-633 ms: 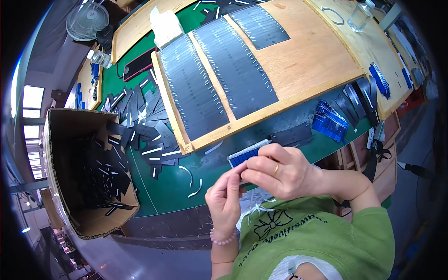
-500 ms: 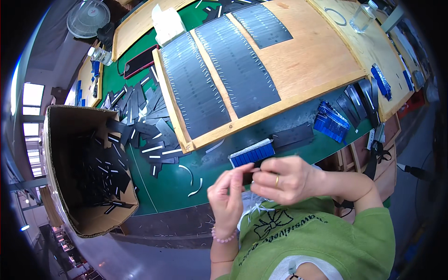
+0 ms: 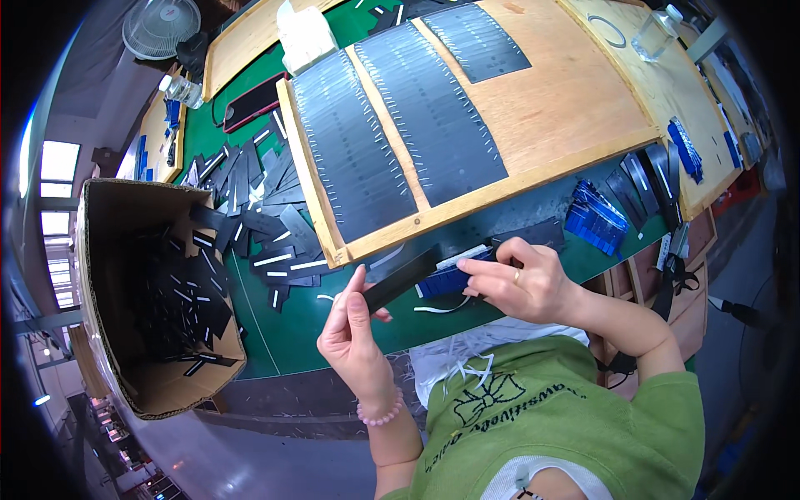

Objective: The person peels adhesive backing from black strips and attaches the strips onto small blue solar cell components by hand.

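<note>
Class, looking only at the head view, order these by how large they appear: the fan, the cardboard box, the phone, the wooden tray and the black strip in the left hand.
1. wooden tray
2. cardboard box
3. fan
Unranked: black strip and phone, which look alike; the strip seems nearer the camera.

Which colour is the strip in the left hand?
The strip is black; the head view shows it best.

Left fingers: open tabletop leftward — cardboard box beyond, wooden frame ahead.
</note>
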Demonstrator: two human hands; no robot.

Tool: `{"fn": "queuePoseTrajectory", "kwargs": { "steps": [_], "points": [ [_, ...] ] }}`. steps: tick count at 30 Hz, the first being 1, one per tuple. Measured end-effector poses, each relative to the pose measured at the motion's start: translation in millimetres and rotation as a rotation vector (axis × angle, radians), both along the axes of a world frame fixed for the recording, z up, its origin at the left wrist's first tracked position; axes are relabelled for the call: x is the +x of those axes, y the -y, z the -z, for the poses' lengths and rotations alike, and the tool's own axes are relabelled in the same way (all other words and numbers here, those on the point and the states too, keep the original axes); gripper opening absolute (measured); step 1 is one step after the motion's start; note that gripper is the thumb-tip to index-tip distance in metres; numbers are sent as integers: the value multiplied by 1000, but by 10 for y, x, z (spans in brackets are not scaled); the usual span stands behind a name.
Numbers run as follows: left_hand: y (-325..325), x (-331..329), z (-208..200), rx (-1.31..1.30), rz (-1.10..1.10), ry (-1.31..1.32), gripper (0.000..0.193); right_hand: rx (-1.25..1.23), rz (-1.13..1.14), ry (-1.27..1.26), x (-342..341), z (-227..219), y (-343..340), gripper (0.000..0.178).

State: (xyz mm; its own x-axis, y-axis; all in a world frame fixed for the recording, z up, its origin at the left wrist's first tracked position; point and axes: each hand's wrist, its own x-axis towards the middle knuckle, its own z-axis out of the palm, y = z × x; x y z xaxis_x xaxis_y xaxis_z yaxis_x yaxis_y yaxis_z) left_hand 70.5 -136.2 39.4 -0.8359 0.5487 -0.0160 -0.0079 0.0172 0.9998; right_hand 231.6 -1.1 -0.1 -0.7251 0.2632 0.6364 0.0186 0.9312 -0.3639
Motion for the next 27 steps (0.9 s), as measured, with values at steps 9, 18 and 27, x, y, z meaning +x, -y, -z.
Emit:
{"fn": "queuePoseTrajectory", "kwargs": {
  "steps": [9, 18, 27],
  "points": [
    [59, 16, -11, 26, 201, 254, 20, -149, -114, -201, 20, -322, 19, 40],
    [62, 41, 7, 58, 372, 391, 40, -320, -84, -180, 25, -300, -8, 46],
    [45, 64, 24, 71, 401, 442, 43, -320, -93, -157, 38, -309, -10, 46]
  ]
}}
